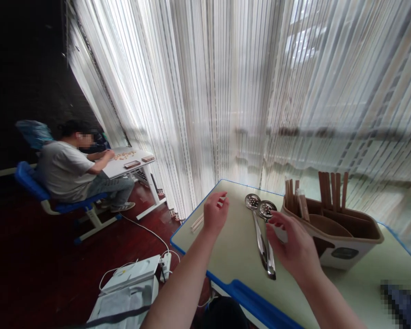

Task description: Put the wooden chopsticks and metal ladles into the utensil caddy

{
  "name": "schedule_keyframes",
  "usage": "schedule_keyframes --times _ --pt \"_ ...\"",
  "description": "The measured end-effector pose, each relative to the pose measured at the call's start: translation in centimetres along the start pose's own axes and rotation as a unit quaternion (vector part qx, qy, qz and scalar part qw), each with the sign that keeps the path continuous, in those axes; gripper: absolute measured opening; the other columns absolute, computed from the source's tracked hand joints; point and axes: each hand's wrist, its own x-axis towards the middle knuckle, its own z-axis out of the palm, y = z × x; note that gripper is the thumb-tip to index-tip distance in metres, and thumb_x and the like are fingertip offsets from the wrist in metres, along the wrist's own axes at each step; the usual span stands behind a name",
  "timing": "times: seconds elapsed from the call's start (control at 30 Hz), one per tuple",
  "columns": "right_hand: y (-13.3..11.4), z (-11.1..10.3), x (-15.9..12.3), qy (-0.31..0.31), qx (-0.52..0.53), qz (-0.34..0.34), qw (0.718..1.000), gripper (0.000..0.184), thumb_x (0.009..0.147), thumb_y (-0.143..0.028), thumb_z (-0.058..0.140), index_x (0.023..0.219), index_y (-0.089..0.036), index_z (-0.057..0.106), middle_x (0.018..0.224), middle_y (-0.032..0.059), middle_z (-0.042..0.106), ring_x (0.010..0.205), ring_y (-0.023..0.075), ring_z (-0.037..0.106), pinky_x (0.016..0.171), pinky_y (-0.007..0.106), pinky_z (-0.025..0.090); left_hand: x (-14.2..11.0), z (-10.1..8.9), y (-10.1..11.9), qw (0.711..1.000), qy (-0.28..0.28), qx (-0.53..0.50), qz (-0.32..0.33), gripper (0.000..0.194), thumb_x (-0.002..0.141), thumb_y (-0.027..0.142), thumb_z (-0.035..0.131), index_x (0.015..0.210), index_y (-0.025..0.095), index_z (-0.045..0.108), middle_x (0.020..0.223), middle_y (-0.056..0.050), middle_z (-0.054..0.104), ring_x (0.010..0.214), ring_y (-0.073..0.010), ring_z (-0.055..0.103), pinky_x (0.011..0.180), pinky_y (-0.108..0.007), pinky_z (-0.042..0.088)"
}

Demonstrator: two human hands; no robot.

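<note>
On the pale desk [226, 267], two perforated metal ladles [260, 237] are lying close together, bowls toward the curtain [226, 91] and handles pointing to the near edge. The right hand [296, 246] is hanging over the right ladle [270, 256], its fingers parted and curving beside the handle, apparently gripping nothing; whether they are touching the metal, I cannot tell. The left hand [215, 214] is hovering near some thin pale sticks [197, 222], its fingers loosely bent with nothing showing between them.

Both ladles are looking stiff and hard to damage, probably fairly light, with much of the weight likely sitting in the bowl. Their polished metal is shining and may be offering little friction, so the wider lower handle is seeming the surest hold; pinching the narrow neck could be letting the bowl twist. To their right, a brown-and-white holder [354, 240] is carrying upright wooden chopsticks [325, 192], seemingly rigid, light and best taken by their exposed upper ends.
</note>
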Motion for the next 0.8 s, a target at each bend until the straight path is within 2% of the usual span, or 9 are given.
schedule_keyframes --times 0.07,0.13,0.2,0.37,0.43,0.5,0.57,0.67,0.8 --pt "-1.1 1.9 -0.4 -0.083 0.041 0.012 0.996 0.029 0.08 -0.026 0.05 0.108 -0.018 0.053 0.09 0.0064 0.063 0.084 0.0183 0.058 0.078 0.033 0.046 -0.1 -1.6 -2.9 0.998 0.025 0.048 -0.027 0.02 0.079 0.024 0.05 0.095 0.017 0.062 0.093 -0.006 0.062 0.072 -0.0114 0.058 0.06 -0.021 0.048" --pt "-2.5 4.0 -0.4 -0.152 0.074 0.064 0.984 0.026 0.082 -0.028 0.046 0.105 -0.019 0.055 0.09 0.006 0.063 0.081 0.0174 0.059 0.075 0.032 0.046 -0.2 -2.9 -5.4 0.994 0.057 0.071 -0.059 0.02 0.078 0.023 0.05 0.093 0.017 0.062 0.091 -0.006 0.063 0.073 -0.0129 0.058 0.061 -0.023 0.048" --pt "-4.0 6.1 0.2 -0.196 0.101 0.123 0.968 0.026 0.083 -0.028 0.043 0.103 -0.019 0.056 0.088 0.005 0.064 0.076 0.0162 0.059 0.071 0.03 0.046 -0.2 -3.8 -7.5 0.991 0.088 0.053 -0.088 0.019 0.078 0.024 0.049 0.089 0.017 0.063 0.089 -0.006 0.064 0.075 -0.0143 0.059 0.064 -0.025 0.048" --pt "-6.9 12.7 2.4 -0.244 0.106 0.218 0.939 0.031 0.078 -0.024 0.042 0.104 -0.016 0.058 0.092 0.0056 0.064 0.072 0.0153 0.059 0.071 0.028 0.045 -0.6 -4.8 -10.9 0.963 0.169 -0.023 -0.207 0.02 0.075 0.026 0.05 0.088 0.017 0.063 0.087 -0.005 0.066 0.082 -0.0162 0.06 0.076 -0.029 0.047" --pt "-7.4 15.4 2.6 -0.239 0.067 0.235 0.94 0.035 0.077 -0.02 0.041 0.107 -0.014 0.058 0.099 0.008 0.063 0.083 0.0168 0.059 0.078 0.028 0.043 -0.7 -4.9 -11.6 0.952 0.172 -0.045 -0.25 0.021 0.074 0.025 0.05 0.088 0.016 0.062 0.087 -0.005 0.066 0.083 -0.0166 0.061 0.077 -0.03 0.047" --pt "-7.5 17.4 2.3 -0.236 0.013 0.22 0.946 0.038 0.079 -0.018 0.039 0.112 -0.015 0.058 0.109 0.0091 0.061 0.097 0.0182 0.055 0.087 0.028 0.037 -0.8 -4.9 -12.1 0.947 0.163 -0.055 -0.272 0.021 0.073 0.025 0.05 0.087 0.015 0.062 0.084 -0.005 0.067 0.081 -0.0168 0.061 0.075 -0.03 0.048" --pt "-7.4 18.5 1.7 -0.256 -0.037 0.193 0.947 0.04 0.081 -0.019 0.038 0.116 -0.02 0.057 0.117 0.0074 0.057 0.104 0.0192 0.051 0.091 0.03 0.034 -0.9 -4.8 -12.4 0.948 0.157 -0.052 -0.273 0.02 0.072 0.025 0.051 0.086 0.015 0.063 0.081 -0.005 0.067 0.079 -0.0166 0.062 0.073 -0.03 0.048" --pt "-7.1 18.7 1.0 -0.296 -0.077 0.162 0.938 0.037 0.084 -0.023 0.038 0.114 -0.029 0.059 0.122 0.0023 0.055 0.11 0.0208 0.046 0.091 0.033 0.031 -1.0 -4.7 -12.5 0.95 0.145 -0.043 -0.275 0.019 0.071 0.024 0.052 0.084 0.015 0.064 0.078 -0.005 0.067 0.076 -0.0164 0.062 0.072 -0.029 0.047" --pt "-6.8 18.2 1.0 -0.307 -0.1 0.169 0.931 0.035 0.086 -0.028 0.034 0.107 -0.028 0.063 0.117 0.0033 0.057 0.107 0.0205 0.047 0.088 0.033 0.032 -1.1 -4.7 -12.0 0.951 0.127 -0.032 -0.279 0.018 0.072 0.023 0.051 0.083 0.015 0.063 0.078 -0.005 0.067 0.077 -0.0164 0.062 0.073 -0.028 0.047"
